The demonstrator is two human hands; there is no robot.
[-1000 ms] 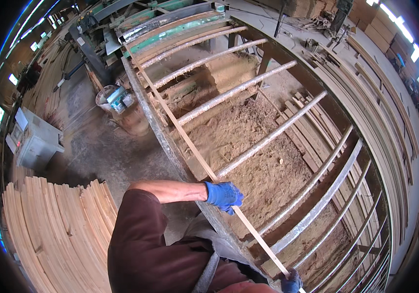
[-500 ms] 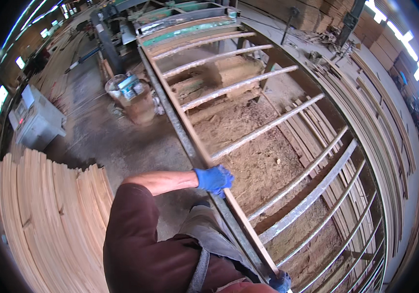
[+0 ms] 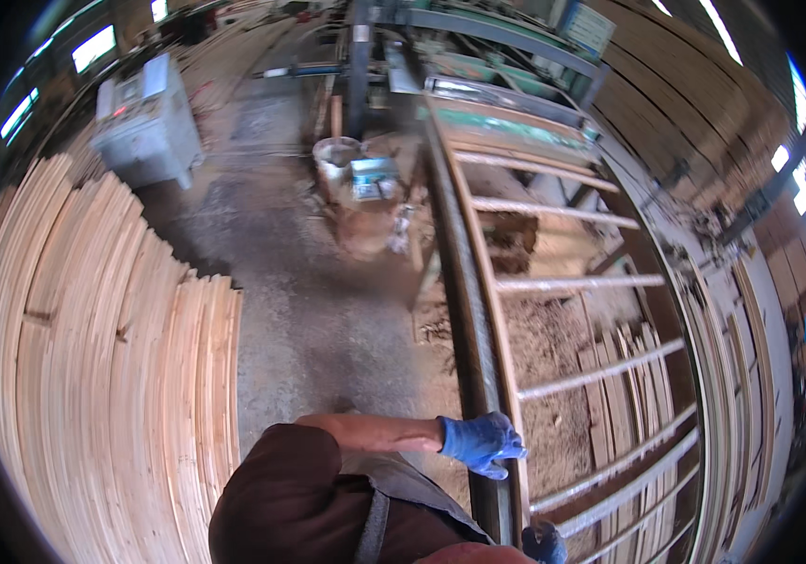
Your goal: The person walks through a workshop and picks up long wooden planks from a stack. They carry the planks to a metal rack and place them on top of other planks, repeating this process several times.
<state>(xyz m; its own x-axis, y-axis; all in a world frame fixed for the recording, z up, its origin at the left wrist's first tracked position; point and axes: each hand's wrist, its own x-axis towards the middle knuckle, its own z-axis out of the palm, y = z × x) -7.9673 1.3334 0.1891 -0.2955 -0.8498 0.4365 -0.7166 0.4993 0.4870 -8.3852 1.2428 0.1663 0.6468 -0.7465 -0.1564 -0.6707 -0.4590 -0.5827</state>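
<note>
Strip: had moved in from its slant across the crossbars one second earlier; it now lay lengthwise just beside the rail, at the crossbars' left ends, reaching from the far end of the rack down to the two hands.
View: had turned, so that the rack stood more upright and the stack, the cabinet and the bucket sat farther right than half a second earlier.
Left hand: wore a blue glove and reached across the rail from the left, its fingers partly bent and a little apart, with the tips at the strip; whether they closed round it could not be told.
Right hand: sat at the lower edge, gloved in dark blue, just right of the strip's near end; its fingers were too cut off and dim to tell how far open they were, or whether they held anything.
Crossbars: ran from the rail side to the far side of the rack, with sawdust below them.
Bucket: stood left of the rail, a blue and white box just beside it.
Stack: pale boards lay side by side at the left, well apart from the rail.
Cabinet: stood grey beyond the stack.
</note>
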